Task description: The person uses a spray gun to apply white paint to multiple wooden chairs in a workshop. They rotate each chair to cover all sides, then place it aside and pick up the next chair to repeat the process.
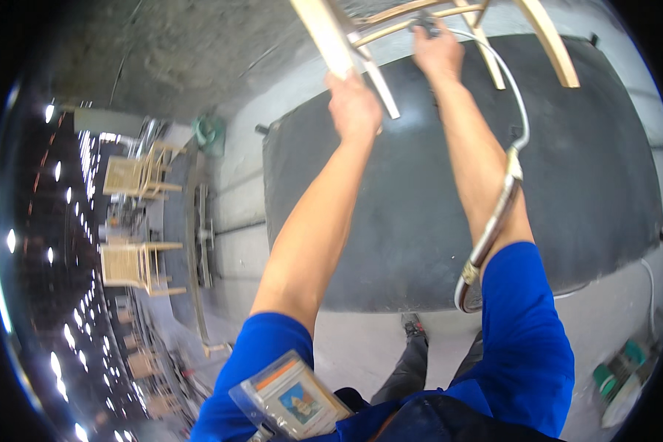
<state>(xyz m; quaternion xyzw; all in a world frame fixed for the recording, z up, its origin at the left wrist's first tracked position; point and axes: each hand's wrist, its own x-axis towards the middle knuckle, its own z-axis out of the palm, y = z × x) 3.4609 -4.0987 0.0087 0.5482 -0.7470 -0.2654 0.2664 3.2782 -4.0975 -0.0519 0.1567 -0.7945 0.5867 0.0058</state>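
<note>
A pale wooden chair frame (550, 43) lies at the far edge of the work table (390, 243), with its legs pointing toward me. My left hand (355, 107) is wrapped round the end of its left leg. Over by a thin rail between the legs, my right hand (438, 55) is closed on a small grey hand tool (424, 25), largely covered by the fingers and blurred, so its exact kind is unclear. A pale hose (521, 103) loops from the tool and runs down along my right forearm, with a brown wrapped stretch near the elbow.
Dark padding covers the table top. Several wooden chairs (136, 265) stand to the left beside a long rail (199, 243). A green object (209, 134) sits beyond the table's far left corner. Green items (605, 379) and a pale bag lie on the floor at lower right.
</note>
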